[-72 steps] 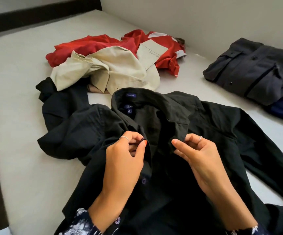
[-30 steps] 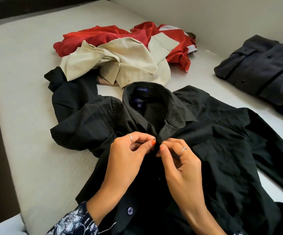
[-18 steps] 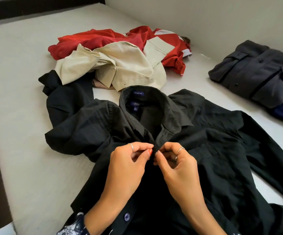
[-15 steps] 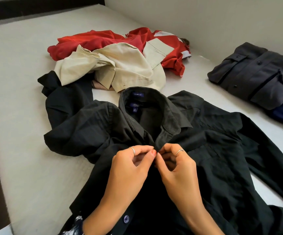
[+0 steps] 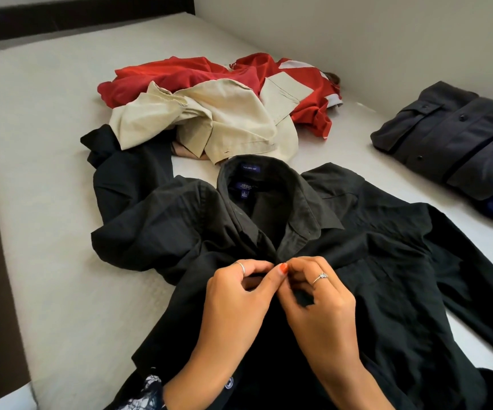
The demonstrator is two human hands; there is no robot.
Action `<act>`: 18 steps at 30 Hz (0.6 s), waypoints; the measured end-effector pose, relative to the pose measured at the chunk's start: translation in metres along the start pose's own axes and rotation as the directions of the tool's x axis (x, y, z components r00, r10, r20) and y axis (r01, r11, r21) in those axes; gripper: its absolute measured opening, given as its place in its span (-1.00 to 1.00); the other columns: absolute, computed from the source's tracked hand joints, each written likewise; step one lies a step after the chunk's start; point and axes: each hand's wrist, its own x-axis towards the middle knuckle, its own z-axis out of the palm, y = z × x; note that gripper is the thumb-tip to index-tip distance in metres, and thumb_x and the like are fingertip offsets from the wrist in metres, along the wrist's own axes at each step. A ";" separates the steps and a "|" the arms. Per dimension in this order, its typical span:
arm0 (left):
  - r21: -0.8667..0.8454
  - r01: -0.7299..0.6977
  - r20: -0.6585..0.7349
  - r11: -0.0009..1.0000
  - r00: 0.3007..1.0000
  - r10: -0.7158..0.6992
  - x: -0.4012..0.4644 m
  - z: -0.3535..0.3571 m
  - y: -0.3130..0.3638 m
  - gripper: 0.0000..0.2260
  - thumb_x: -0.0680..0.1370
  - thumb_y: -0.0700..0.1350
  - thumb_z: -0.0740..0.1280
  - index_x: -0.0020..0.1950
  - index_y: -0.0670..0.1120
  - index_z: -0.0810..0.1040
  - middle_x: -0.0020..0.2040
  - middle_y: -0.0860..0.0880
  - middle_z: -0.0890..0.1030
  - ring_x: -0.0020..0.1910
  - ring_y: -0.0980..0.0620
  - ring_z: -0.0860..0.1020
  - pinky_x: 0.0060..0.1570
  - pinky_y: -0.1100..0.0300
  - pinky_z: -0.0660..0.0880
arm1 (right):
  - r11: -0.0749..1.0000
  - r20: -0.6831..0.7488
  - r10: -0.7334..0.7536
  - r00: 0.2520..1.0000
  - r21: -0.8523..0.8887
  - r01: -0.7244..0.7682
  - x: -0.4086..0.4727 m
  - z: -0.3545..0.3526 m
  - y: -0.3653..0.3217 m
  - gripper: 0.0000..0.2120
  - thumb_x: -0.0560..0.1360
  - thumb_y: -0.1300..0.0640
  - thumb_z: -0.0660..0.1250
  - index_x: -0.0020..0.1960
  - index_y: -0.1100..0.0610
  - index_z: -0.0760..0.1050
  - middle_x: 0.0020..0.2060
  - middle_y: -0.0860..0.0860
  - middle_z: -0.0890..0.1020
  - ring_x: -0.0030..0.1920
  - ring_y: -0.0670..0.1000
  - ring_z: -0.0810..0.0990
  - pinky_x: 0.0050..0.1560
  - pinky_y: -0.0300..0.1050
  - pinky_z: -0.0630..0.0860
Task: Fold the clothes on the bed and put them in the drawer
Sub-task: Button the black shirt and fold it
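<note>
**Buttoning before the fold**

Black shirt [image 5: 372,276] lies face-up on the near bed [image 5: 47,202]. Left hand [image 5: 236,303] and right hand [image 5: 319,303] both pinch its placket below the collar, apparently fastening a button. Next: smooth, then fold sleeves inward.

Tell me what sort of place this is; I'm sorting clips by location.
Most likely a bedroom at home. The clothes lie on a bare white mattress set against a plain wall, and both hands work on a black shirt beside a folded grey shirt.
</note>
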 end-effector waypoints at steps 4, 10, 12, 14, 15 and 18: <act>0.021 -0.050 -0.012 0.999 0.999 0.050 0.001 0.002 -0.001 -0.95 0.50 -0.05 0.41 -0.12 0.01 0.66 -0.20 0.09 0.70 -0.16 0.20 0.65 -0.15 0.37 0.54 | 1.000 -0.025 -0.005 1.000 0.001 0.005 -0.001 0.001 -0.002 -0.94 0.44 0.27 0.37 -0.10 0.24 0.57 -0.17 -0.04 0.56 -0.19 -0.16 0.58 -0.19 -0.38 0.52; 0.104 -0.131 -0.025 0.986 0.991 0.135 0.008 -0.001 -0.003 -0.84 0.56 -0.07 0.33 -0.18 -0.05 0.64 -0.25 0.03 0.67 -0.22 0.15 0.62 -0.14 0.20 0.56 | 0.979 0.008 0.150 0.989 0.141 -0.150 0.003 -0.001 -0.015 -0.93 0.46 0.29 0.42 -0.15 0.16 0.58 -0.24 -0.04 0.61 -0.24 -0.11 0.62 -0.21 -0.38 0.52; 0.128 -0.174 0.008 0.976 0.985 0.174 0.013 -0.005 0.000 -0.84 0.56 -0.07 0.32 -0.16 -0.06 0.64 -0.26 0.03 0.66 -0.24 0.17 0.61 -0.16 0.23 0.54 | 0.836 0.129 0.401 0.907 0.351 -0.420 0.015 -0.007 -0.021 -0.89 0.47 0.34 0.39 -0.19 0.17 0.59 -0.32 0.01 0.64 -0.32 -0.09 0.62 -0.27 -0.33 0.52; 0.163 -0.214 0.050 0.963 0.977 0.208 0.019 -0.009 0.005 -0.85 0.56 -0.07 0.32 -0.14 -0.06 0.64 -0.28 0.06 0.65 -0.26 0.23 0.58 -0.19 0.35 0.48 | 0.520 0.369 0.564 0.739 0.537 -0.665 0.032 -0.015 -0.021 -0.85 0.48 0.38 0.33 -0.23 0.23 0.58 -0.37 0.04 0.60 -0.37 -0.10 0.57 -0.34 -0.31 0.51; 0.175 -0.212 0.075 0.961 0.976 0.202 0.021 -0.011 0.008 -0.85 0.56 -0.06 0.32 -0.13 -0.05 0.65 -0.28 0.07 0.65 -0.27 0.25 0.56 -0.21 0.39 0.46 | 0.374 0.481 0.579 0.658 0.560 -0.739 0.040 -0.019 -0.020 -0.85 0.49 0.38 0.31 -0.23 0.24 0.58 -0.38 0.05 0.57 -0.39 -0.11 0.55 -0.36 -0.32 0.51; 0.137 -0.162 0.161 0.977 0.977 0.139 0.030 -0.016 0.016 -0.85 0.56 -0.04 0.33 -0.12 -0.03 0.67 -0.27 0.05 0.66 -0.26 0.25 0.56 -0.18 0.39 0.44 | 0.347 0.568 0.546 0.615 0.515 -0.784 0.051 -0.033 -0.018 -0.91 0.49 0.34 0.31 -0.16 0.25 0.57 -0.37 0.04 0.57 -0.37 -0.11 0.56 -0.34 -0.31 0.52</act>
